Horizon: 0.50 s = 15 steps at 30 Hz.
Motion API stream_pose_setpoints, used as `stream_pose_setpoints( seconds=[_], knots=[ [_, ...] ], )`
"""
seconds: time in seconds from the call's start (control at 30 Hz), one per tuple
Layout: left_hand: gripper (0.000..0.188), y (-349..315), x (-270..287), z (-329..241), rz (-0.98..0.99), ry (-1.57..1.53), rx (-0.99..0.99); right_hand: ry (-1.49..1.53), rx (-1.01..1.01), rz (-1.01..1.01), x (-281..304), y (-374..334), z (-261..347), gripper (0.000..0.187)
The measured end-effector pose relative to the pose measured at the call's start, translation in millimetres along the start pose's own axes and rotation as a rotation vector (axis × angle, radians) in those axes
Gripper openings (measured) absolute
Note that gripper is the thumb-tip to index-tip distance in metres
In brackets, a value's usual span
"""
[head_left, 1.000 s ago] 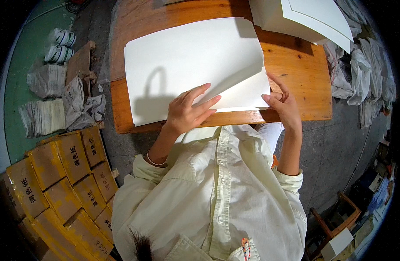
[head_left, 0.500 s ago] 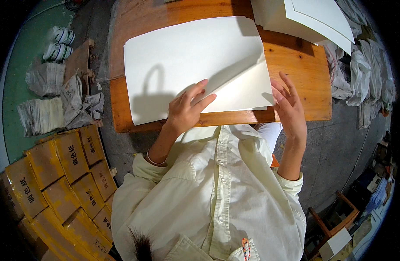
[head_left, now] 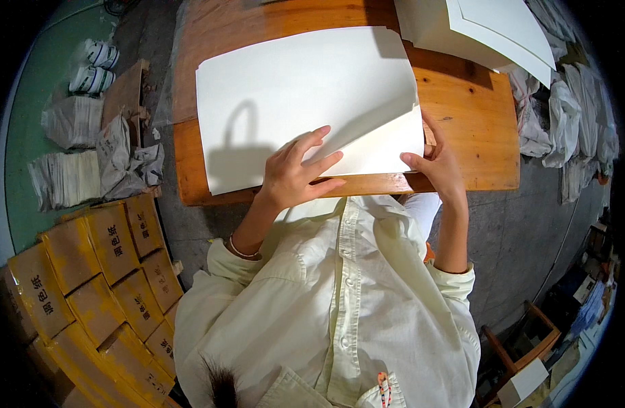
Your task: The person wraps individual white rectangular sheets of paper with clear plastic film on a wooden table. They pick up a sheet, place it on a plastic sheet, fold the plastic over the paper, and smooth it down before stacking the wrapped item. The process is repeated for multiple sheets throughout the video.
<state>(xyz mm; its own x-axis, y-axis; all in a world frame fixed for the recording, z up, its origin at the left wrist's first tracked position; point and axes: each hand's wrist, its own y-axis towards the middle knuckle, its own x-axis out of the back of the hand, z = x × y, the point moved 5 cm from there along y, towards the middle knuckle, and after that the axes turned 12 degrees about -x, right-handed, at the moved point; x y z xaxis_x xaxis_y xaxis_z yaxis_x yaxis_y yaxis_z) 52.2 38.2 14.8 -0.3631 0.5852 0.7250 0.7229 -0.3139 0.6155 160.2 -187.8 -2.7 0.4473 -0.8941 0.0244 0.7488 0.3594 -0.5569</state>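
A stack of large white paper sheets (head_left: 292, 88) lies on the wooden table in front of me. Its front right part is bent up along a slanting line, with a shadow behind the bend. My left hand (head_left: 293, 170) rests at the stack's front edge, fingers spread and nothing gripped. Around the front right corner is my right hand (head_left: 438, 160), its thumb on top of the paper and its other fingers along the right edge. Those fingertips are partly hidden by the paper.
Another pile of white sheets (head_left: 476, 34) stands at the table's (head_left: 469, 136) far right. Taped cardboard boxes (head_left: 98, 255) are stacked at the lower left. Wrapped bundles (head_left: 68, 180) lie on the floor at left, plastic bags (head_left: 561, 112) at right, near a wooden frame (head_left: 530, 347).
My right hand has moved left onto the paper's front right corner, its thumb now over the top. The sheet's near edge has shifted a little; my left hand is nearly still, fingers slightly more spread.
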Motion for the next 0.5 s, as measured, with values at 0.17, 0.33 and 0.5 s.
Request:
stream_pose_setpoints(
  seconds=[0.17, 0.33, 0.5],
  knots=[
    [0.034, -5.5, -4.3, 4.2, 0.018, 0.024, 0.002, 0.022, 0.023, -0.047, -0.6, 2.0, 0.1, 0.081],
    [0.031, -7.1, -7.9, 6.4, -0.066, 0.099, 0.010, 0.007, 0.041, 0.071, 16.0, 2.5, -9.2, 0.081],
    [0.032, -4.0, -5.5, 4.2, -0.086, 0.100, 0.002, 0.054, -0.005, 0.064, 16.0, 0.6, -14.8, 0.079]
  ],
)
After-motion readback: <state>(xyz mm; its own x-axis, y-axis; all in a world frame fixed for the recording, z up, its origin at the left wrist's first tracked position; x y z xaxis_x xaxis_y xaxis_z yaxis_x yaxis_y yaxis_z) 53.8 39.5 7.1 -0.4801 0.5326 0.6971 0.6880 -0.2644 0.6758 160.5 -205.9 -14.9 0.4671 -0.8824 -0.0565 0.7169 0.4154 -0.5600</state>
